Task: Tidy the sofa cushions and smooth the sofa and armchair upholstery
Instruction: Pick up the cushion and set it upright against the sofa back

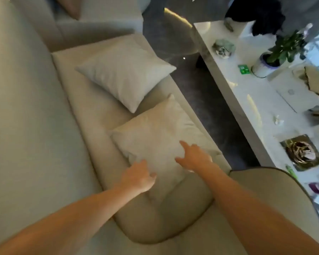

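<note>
Left hand: the left hand (138, 178) is seen at lower centre of the frame, fingers loosely curled and clamped on nothing, laid at the near left corner of the square beige fabric cushion (160, 142).
Right hand: the right hand (195, 157) is held spread, fingers apart, over the cushion's near right part; whether the fingertips press the fabric cannot be told.
Hands together: the two are set apart, one toward each near side of the cushion, with nothing gripped.
Beige cushion: it is laid flat on the seat at centre frame, its near edge overlapping a rounded padded beige seat cushion (164, 218) at bottom centre.
Second cushion: a square pale grey fabric cushion (125, 74) is laid flat further up the seat, above centre, its near corner just beside the beige one.
Sofa: the long beige upholstered sofa (26, 126) is seen with its backrest filling the left of the frame.
Armchair: a curved beige upholstered arm (276, 190) is seen at lower right.
Table: a long white glossy table (247, 92) is set along the right, with a potted green plant (282, 50) at upper right.
</note>
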A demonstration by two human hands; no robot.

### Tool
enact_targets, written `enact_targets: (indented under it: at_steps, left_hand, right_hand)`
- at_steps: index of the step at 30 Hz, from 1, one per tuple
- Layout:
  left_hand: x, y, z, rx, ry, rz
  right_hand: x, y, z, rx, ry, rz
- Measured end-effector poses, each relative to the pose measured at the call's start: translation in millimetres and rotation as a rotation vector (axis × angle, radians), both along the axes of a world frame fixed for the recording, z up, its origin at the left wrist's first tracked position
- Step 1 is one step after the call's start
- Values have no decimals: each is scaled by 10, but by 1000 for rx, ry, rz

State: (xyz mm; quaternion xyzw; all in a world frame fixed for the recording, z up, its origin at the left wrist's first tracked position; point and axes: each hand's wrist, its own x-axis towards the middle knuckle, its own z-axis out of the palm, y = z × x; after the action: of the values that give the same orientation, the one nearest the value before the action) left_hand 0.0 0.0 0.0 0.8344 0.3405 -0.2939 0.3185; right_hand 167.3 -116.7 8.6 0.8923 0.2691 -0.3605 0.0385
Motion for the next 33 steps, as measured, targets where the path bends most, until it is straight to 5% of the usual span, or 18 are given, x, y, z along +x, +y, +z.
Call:
enact_targets:
  at_steps: [4, 8, 13, 22, 26, 33]
  left_hand:
    - [11, 420, -640, -101, -14, 355]
    - [22, 627, -1126, -436, 80, 795]
    - [51, 579, -1386, -613, -134, 1071]
    - [-466, 867, -159, -489, -193, 978]
    - [-1193, 995, 462, -416, -75, 936]
    - [-1436, 968, 733, -430, -103, 976]
  right_hand:
    - [438, 426, -646, 116, -40, -197]
    - [589, 446, -1236, 110, 0, -302]
    - [685, 355, -1350, 151, 5, -333]
    - [91, 363, -873, 373, 388, -532]
    - [-874, 508, -831, 270, 607, -556]
    - [-1370, 728, -785, 353, 680, -676]
